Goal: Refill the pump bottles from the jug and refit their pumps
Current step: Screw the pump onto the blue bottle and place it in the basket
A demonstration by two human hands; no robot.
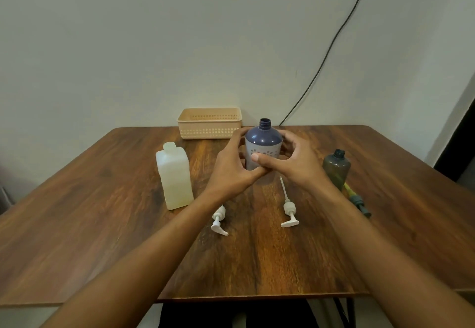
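Observation:
A blue pump bottle (262, 139) with an open neck stands upright at the table's middle. My left hand (234, 165) and my right hand (293, 164) wrap around its lower body from either side, thumbs meeting in front. A translucent white jug (174, 177) without a cap stands to the left. A dark green bottle (336, 167), open-necked, stands to the right. Two white pumps (219, 221) (289, 209) lie flat on the table in front. A green and yellow pump (356, 199) lies by the green bottle.
A beige perforated basket (209, 123) sits at the back edge against the wall. The wooden table (102, 199) spreads wide on both sides. A black cable (326, 55) runs down the wall behind the table.

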